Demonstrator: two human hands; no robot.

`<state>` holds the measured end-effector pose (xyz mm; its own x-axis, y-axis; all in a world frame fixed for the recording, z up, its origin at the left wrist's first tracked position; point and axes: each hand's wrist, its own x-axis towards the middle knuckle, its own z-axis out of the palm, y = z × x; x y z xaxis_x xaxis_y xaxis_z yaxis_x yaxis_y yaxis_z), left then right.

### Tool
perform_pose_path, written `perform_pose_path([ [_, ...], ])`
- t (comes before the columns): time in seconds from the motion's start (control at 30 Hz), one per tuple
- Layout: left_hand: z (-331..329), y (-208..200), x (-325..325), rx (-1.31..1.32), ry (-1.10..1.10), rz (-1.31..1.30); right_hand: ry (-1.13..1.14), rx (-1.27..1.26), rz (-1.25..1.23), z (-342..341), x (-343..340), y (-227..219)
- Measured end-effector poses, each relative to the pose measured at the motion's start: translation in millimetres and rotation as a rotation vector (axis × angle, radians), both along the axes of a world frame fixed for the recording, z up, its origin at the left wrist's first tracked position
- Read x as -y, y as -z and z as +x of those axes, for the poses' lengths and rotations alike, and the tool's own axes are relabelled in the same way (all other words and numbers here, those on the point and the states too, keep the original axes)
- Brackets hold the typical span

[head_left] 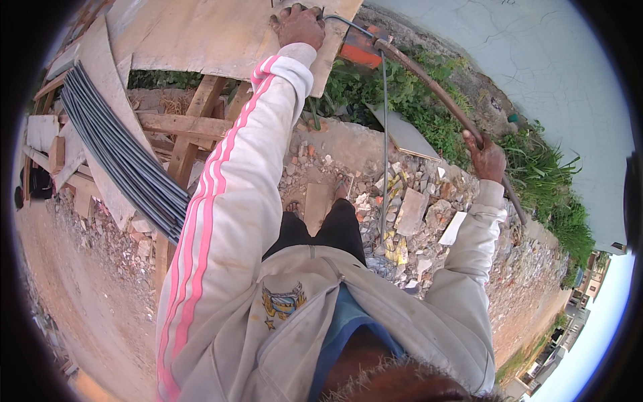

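My left hand (298, 28) is on the wooden board (194, 40) at the top, its fingers curled down over the end of a thin grey steel rod (384, 134). From beside that hand the rod runs right, bends sharply at the board's edge and hangs down toward the rubble. A long rusty bending bar (435, 86) meets the rod at the bend. Wrapped around this bar's lower part is my right hand (487, 159), out to the right. What lies under my left palm is hidden.
A bundle of straight steel rods (124, 151) lies on planks at the left. Wooden beams (194, 127) support the board. Broken rubble (429, 201) covers the ground around my feet. Green plants (429, 107) grow along a pale wall (536, 67) on the right.
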<state>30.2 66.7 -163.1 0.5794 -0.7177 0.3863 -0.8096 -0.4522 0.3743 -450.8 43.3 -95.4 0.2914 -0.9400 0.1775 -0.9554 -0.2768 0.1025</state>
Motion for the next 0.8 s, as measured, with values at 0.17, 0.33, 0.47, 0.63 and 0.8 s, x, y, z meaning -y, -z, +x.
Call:
perform_pose_path([
  [0.17,-2.0,3.5,10.2,-0.005,-0.005,0.070,-0.071,0.157,0.308,-19.5,29.3,-21.9],
  [0.33,-1.6,1.9,6.6,-0.026,0.001,0.097,-0.084,0.106,0.395,-19.0,46.3,-38.3],
  [0.47,2.5,8.6,9.2,0.011,-0.008,0.067,-0.133,0.108,0.385,-19.7,51.4,-43.3],
  [0.63,4.5,4.4,7.4,-0.013,-0.008,0.062,-0.124,0.191,0.420,-23.6,49.2,-19.2],
  [0.8,4.7,7.3,12.3,0.058,-0.024,0.056,-0.168,0.212,0.361,-26.9,51.8,-12.6],
])
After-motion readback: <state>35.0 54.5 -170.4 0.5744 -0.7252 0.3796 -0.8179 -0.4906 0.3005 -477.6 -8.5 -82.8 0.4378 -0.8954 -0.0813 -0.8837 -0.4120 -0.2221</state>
